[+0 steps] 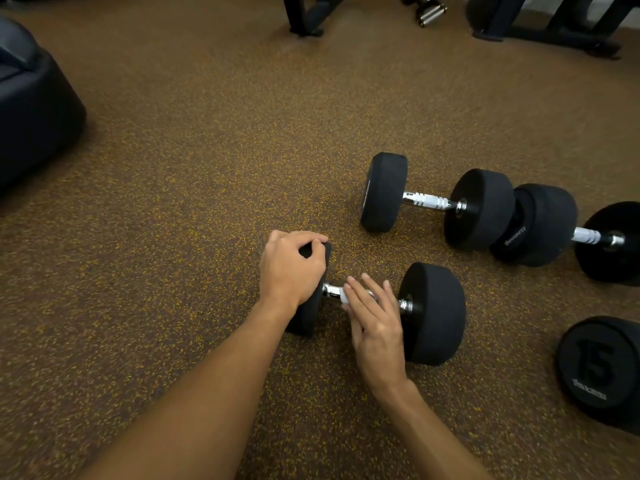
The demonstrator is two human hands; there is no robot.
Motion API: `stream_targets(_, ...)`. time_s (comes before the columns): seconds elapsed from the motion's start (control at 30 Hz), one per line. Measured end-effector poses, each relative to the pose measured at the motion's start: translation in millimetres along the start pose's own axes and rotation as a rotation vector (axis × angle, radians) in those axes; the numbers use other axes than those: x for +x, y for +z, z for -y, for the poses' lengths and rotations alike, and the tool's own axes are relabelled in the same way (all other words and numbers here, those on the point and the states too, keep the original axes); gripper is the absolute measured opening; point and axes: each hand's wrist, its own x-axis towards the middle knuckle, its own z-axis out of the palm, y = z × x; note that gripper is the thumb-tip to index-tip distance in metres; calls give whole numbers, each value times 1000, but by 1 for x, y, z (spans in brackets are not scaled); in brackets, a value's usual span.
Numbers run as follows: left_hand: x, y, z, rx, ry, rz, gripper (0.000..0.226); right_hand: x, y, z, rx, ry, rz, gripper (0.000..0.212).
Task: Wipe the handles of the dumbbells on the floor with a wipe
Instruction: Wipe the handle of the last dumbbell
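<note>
Progress: the wiping is under way on one handle. Three more dumbbells are waiting to the right, and nothing is showing whether theirs are done.

- Left hand: fingers are curling over the rim of the left weight of the nearest dumbbell, clamping it and bracing it on the floor.
- Handle: chrome, showing between the two hands.
- Wipe: a small white patch, lying on the handle under the fingertips.
- Right hand: fingers are lying straight and close together, pressing the wipe onto the handle; the thumb is hidden.
- Second dumbbell: lying farther off, handle bare.
- Third dumbbell: touching the second, end to end.
- Fourth dumbbell: marked 15, only one weight showing at the frame edge.
</note>
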Motion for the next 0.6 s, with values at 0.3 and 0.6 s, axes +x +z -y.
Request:
stream_targets(0.3,2,-2,-1,0,-9,0,24,-5,-3,3,-27,139,-61,34)
stream_targets(0.6,1,-1,1,0,8,0,24,9,-8,14,-81,190,28,30)
